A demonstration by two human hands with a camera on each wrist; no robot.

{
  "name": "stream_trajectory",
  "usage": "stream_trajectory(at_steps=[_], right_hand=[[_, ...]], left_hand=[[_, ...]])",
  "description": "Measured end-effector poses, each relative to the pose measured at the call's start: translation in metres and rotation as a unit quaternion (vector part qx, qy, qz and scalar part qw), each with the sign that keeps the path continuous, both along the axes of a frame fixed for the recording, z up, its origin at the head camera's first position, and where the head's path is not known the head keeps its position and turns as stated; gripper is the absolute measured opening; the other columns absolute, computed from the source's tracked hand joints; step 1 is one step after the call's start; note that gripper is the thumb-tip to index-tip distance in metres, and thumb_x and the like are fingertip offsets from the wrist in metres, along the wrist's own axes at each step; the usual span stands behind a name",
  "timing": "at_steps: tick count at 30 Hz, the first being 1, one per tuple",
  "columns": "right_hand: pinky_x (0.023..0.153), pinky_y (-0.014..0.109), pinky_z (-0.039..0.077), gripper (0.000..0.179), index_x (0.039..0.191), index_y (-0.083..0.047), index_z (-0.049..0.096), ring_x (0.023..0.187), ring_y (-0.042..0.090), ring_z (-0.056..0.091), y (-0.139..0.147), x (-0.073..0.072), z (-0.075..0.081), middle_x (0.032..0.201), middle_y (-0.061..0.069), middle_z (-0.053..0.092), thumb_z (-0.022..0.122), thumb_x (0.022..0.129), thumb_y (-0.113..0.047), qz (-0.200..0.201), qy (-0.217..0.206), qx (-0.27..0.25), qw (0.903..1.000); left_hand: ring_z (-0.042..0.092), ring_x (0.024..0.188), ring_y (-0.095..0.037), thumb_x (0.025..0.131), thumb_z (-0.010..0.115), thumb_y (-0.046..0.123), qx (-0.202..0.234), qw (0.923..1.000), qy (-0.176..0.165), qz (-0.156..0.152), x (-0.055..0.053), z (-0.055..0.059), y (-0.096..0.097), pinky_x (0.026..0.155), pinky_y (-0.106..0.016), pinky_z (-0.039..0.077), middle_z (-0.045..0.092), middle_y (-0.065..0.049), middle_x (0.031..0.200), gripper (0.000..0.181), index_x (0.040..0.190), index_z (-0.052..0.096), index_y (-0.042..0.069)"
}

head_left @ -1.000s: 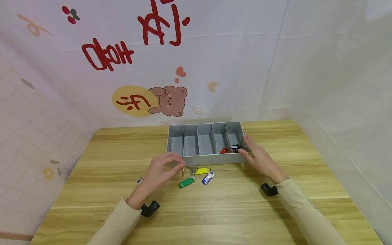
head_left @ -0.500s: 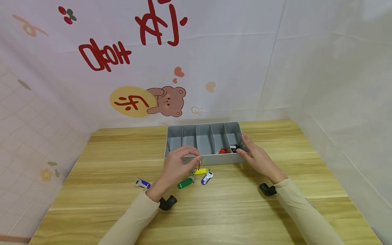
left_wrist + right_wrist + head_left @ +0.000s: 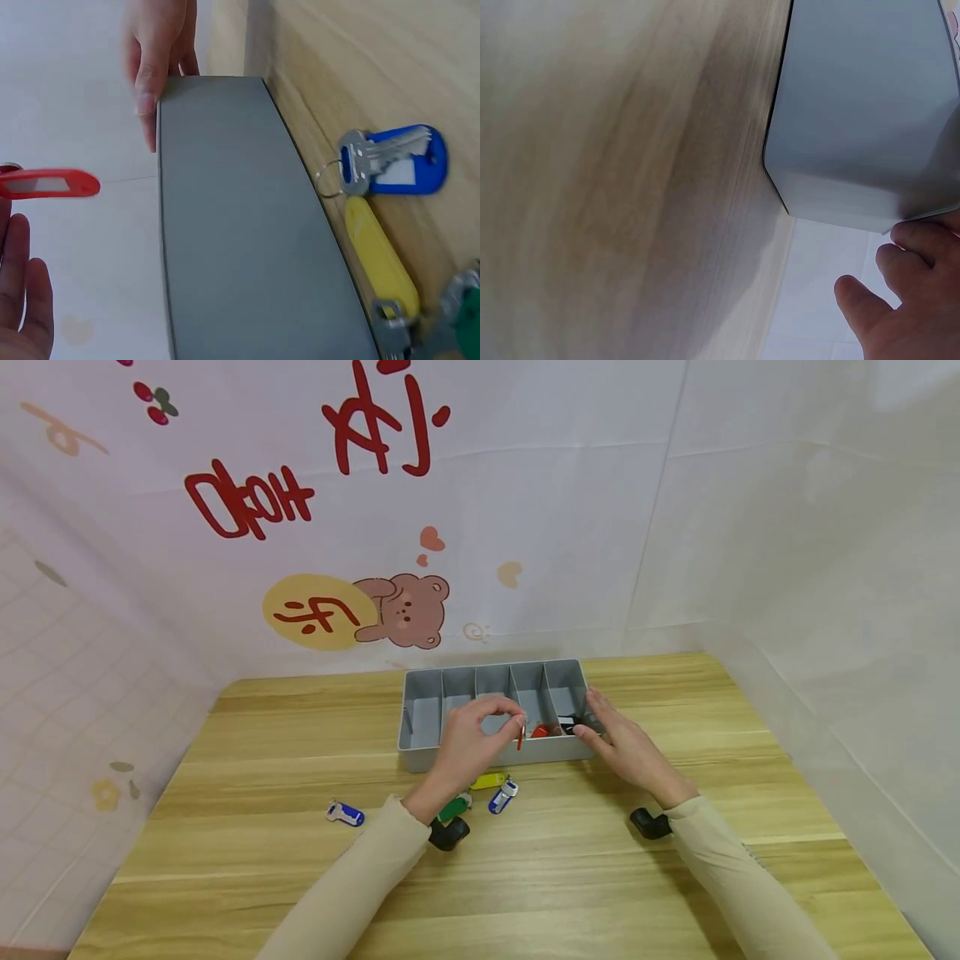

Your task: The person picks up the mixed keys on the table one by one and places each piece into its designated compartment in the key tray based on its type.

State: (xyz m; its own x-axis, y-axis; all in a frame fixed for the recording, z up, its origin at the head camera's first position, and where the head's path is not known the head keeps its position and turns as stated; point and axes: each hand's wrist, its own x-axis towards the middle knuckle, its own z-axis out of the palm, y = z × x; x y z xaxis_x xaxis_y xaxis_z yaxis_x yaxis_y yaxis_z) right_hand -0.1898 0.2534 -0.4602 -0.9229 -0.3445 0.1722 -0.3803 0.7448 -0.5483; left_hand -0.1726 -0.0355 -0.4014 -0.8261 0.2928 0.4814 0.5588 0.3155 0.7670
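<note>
My left hand (image 3: 474, 742) pinches a red key tag (image 3: 521, 739) between thumb and fingertips over the front of a grey divided tray (image 3: 543, 752). In the left wrist view the red tag (image 3: 49, 184) shows edge-on, with a pale label strip. My right hand (image 3: 636, 750) holds the tray's right end, thumb over the front corner and fingers along the end wall. Another red tag (image 3: 540, 731) lies in the fourth compartment from the left. A black tag (image 3: 569, 724) lies in the rightmost one, partly hidden by my right thumb.
In front of the tray lie a yellow key tag (image 3: 490, 781), a green one (image 3: 454, 808) partly behind my left wrist, and a blue one with its key (image 3: 503, 797). Another blue key tag (image 3: 346, 813) lies further left. White printed cloth (image 3: 555, 543) hangs behind the wooden table (image 3: 555, 877).
Carrying the red key tag, my left hand has moved right, from the tray's front left to the compartments near its right end. The blue tag at left is now uncovered. My right hand stays put.
</note>
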Motion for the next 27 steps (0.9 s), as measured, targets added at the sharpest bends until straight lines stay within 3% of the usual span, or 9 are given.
stream_trajectory(at_steps=[5, 11, 18, 27], right_hand=[[0.119, 0.06, 0.026, 0.075, 0.16, 0.007, 0.028, 0.153, 0.041, 0.025, 0.0, 0.0, 0.0, 0.168, 0.022, 0.023, 0.056, 0.108, -0.039, -0.002, 0.001, -0.001, 1.0], [0.119, 0.061, 0.027, 0.075, 0.161, 0.005, 0.027, 0.153, 0.041, 0.025, 0.001, 0.0, 0.001, 0.169, 0.02, 0.022, 0.056, 0.108, -0.04, -0.004, -0.005, -0.001, 1.0], [0.119, 0.061, 0.025, 0.075, 0.161, 0.005, 0.026, 0.154, 0.04, 0.023, 0.001, 0.0, 0.001, 0.169, 0.021, 0.021, 0.054, 0.108, -0.04, -0.004, -0.009, -0.001, 0.9999], [0.119, 0.06, 0.025, 0.075, 0.161, 0.004, 0.026, 0.155, 0.04, 0.022, 0.0, 0.001, 0.001, 0.169, 0.021, 0.021, 0.054, 0.108, -0.041, -0.006, -0.014, -0.002, 0.9999]], left_hand=[[0.068, 0.099, -0.013, 0.099, 0.073, 0.02, 0.026, 0.9988, -0.04, 0.009, -0.014, -0.002, 0.012, 0.091, -0.043, 0.054, 0.075, 0.006, 0.099, 0.013, 0.105, 0.079, 0.011], [0.069, 0.097, -0.012, 0.1, 0.071, 0.024, 0.042, 0.9973, -0.058, 0.017, -0.029, -0.002, 0.024, 0.089, -0.044, 0.055, 0.076, 0.005, 0.096, 0.017, 0.106, 0.079, 0.01], [0.069, 0.091, -0.011, 0.101, 0.07, 0.024, 0.019, 0.9966, -0.077, 0.021, -0.042, -0.006, 0.034, 0.084, -0.032, 0.056, 0.076, 0.003, 0.097, 0.018, 0.107, 0.079, 0.01], [0.069, 0.087, -0.012, 0.1, 0.071, 0.021, -0.019, 0.9939, -0.101, 0.038, -0.05, -0.013, 0.046, 0.08, -0.029, 0.056, 0.077, 0.002, 0.096, 0.014, 0.105, 0.081, 0.013]])
